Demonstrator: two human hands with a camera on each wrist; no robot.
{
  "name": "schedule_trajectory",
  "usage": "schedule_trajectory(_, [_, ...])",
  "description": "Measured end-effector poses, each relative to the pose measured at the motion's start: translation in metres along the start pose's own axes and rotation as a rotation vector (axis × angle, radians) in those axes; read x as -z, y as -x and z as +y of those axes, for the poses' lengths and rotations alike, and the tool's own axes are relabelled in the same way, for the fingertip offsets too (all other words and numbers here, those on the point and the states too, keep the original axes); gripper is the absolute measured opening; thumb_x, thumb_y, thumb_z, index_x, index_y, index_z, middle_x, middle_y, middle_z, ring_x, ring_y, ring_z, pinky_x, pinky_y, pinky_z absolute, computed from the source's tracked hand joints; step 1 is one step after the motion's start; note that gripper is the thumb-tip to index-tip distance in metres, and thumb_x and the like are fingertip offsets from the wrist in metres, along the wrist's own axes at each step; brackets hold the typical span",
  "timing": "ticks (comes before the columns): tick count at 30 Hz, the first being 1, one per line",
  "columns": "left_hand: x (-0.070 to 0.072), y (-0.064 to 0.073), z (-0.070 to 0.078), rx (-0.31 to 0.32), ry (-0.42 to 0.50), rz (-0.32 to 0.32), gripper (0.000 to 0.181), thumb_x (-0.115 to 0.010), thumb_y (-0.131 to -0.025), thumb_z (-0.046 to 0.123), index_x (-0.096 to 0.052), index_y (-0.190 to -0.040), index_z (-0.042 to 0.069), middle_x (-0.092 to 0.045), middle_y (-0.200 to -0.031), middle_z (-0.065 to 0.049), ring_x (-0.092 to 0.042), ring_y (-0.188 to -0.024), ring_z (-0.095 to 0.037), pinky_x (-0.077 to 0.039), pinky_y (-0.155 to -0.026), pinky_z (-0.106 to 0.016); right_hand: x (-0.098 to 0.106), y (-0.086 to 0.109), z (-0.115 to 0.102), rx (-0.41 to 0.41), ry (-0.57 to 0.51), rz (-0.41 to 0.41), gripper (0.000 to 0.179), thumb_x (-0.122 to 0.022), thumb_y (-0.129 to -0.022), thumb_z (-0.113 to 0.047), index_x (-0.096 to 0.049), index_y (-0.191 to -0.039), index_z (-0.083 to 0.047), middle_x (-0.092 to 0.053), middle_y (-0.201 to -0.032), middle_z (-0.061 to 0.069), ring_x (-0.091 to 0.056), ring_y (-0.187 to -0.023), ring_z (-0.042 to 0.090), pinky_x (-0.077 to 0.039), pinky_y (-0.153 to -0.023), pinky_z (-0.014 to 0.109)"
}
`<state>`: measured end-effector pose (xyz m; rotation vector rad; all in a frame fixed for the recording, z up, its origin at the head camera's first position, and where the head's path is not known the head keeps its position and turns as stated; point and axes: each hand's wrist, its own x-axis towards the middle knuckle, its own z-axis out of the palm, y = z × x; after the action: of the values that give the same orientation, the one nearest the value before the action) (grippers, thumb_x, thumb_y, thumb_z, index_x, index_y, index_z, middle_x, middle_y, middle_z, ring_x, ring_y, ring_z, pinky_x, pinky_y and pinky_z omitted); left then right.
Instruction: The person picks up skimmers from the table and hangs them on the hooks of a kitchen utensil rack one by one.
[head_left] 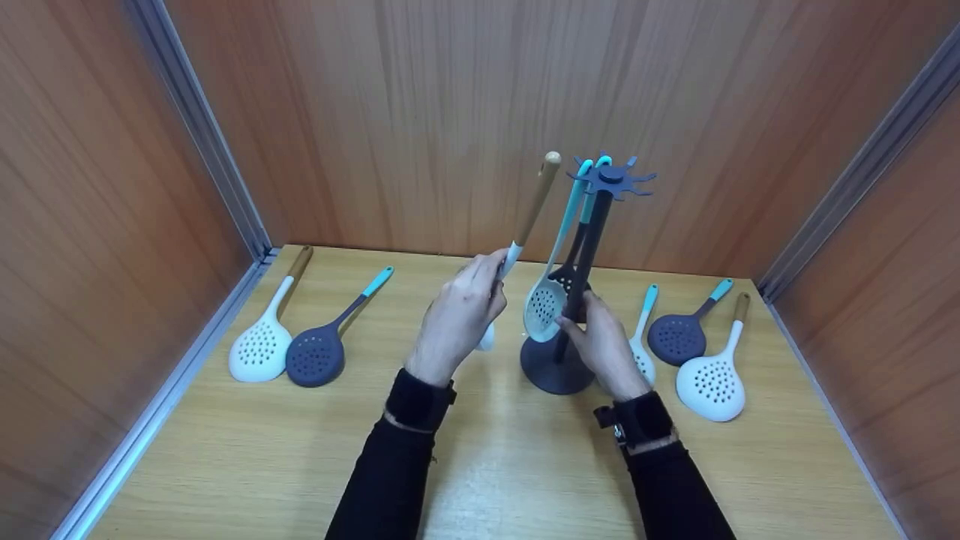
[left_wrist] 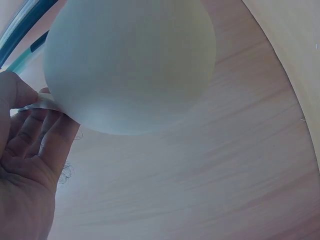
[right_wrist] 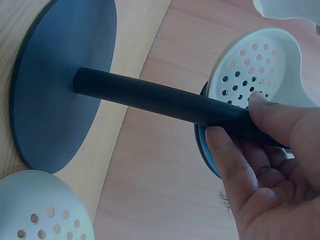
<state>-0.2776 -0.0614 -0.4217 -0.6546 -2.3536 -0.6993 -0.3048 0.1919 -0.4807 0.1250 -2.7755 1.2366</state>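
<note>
My left hand (head_left: 459, 313) grips a white ladle with a wooden handle (head_left: 538, 196); the handle end points up beside the rack. In the left wrist view the smooth round ladle bowl (left_wrist: 131, 70) fills the top, while my head view shows only a sliver of it below the hand. My right hand (head_left: 604, 345) holds the dark post (head_left: 595, 244) of a utensil stand, thumb and fingers around it. From the stand's hooked top (head_left: 611, 175) hang a white skimmer with turquoise handle (head_left: 573, 202) and, partly hidden behind it, a dark perforated utensil (head_left: 576, 247).
The stand's round base (head_left: 551, 375) sits on the wooden table (head_left: 247, 457). At left lie a white skimmer (head_left: 251, 367) and a dark skimmer (head_left: 315, 375). On the right are another dark skimmer (head_left: 664, 330), a white one (head_left: 712, 411) and a turquoise-handled white utensil (head_left: 646, 311). Wooden panels enclose the table.
</note>
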Motion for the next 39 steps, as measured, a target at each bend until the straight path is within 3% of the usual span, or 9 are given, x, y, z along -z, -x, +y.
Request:
schedule_trajectory(4, [-0.0007,-0.0001,0.0024,-0.005,-0.003,-0.002,0.049,-0.072,-0.112,0.001,-0.063,-0.160,0.000,-0.081,-0.141,-0.020,-0.082,-0.135,-0.040,-0.071,-0.106,-0.048,0.0005,0.0004,0.0004,0.010,0.005,0.000,0.028,-0.076,-0.116,-0.015,-0.068,-0.140,-0.004,-0.076,-0.145,0.022,-0.075,-0.143,0.043,-0.064,-0.119,0.061])
schedule_trajectory(13, [-0.0011,-0.0001,0.0071,-0.035,-0.039,0.015,0.049,-0.074,-0.111,0.001,-0.064,-0.159,0.001,-0.082,-0.129,-0.017,-0.087,-0.120,-0.032,-0.074,-0.097,-0.041,0.0017,0.0004,0.0001,0.001,0.008,-0.012,0.036,-0.076,-0.116,-0.015,-0.065,-0.149,-0.004,-0.076,-0.148,0.023,-0.074,-0.144,0.044,-0.063,-0.120,0.062])
schedule_trajectory(26, [-0.0043,0.0013,0.0087,-0.067,-0.076,0.019,0.054,-0.078,-0.109,0.000,-0.064,-0.162,0.005,-0.082,-0.131,-0.017,-0.087,-0.118,-0.033,-0.075,-0.095,-0.043,0.0017,-0.0007,-0.0013,-0.011,0.007,-0.026,0.039,-0.074,-0.117,-0.016,-0.065,-0.153,-0.005,-0.076,-0.149,0.023,-0.073,-0.145,0.043,-0.061,-0.122,0.063])
schedule_trajectory(33, [-0.0060,0.0021,0.0100,-0.080,-0.073,0.023,0.056,-0.079,-0.109,0.000,-0.065,-0.163,0.004,-0.082,-0.131,-0.016,-0.087,-0.117,-0.031,-0.074,-0.097,-0.040,0.0008,-0.0012,-0.0005,-0.016,-0.004,-0.022,0.040,-0.075,-0.116,-0.016,-0.065,-0.153,-0.005,-0.075,-0.148,0.023,-0.073,-0.145,0.044,-0.061,-0.123,0.064])
schedule_trajectory(39, [-0.0077,0.0022,0.0101,-0.093,-0.088,0.046,0.056,-0.080,-0.108,0.000,-0.067,-0.162,0.005,-0.083,-0.132,-0.015,-0.087,-0.117,-0.030,-0.075,-0.096,-0.040,0.0010,0.0010,-0.0004,0.014,-0.014,-0.005,0.029,-0.077,-0.115,-0.014,-0.067,-0.141,-0.004,-0.077,-0.142,0.023,-0.074,-0.140,0.044,-0.062,-0.119,0.063])
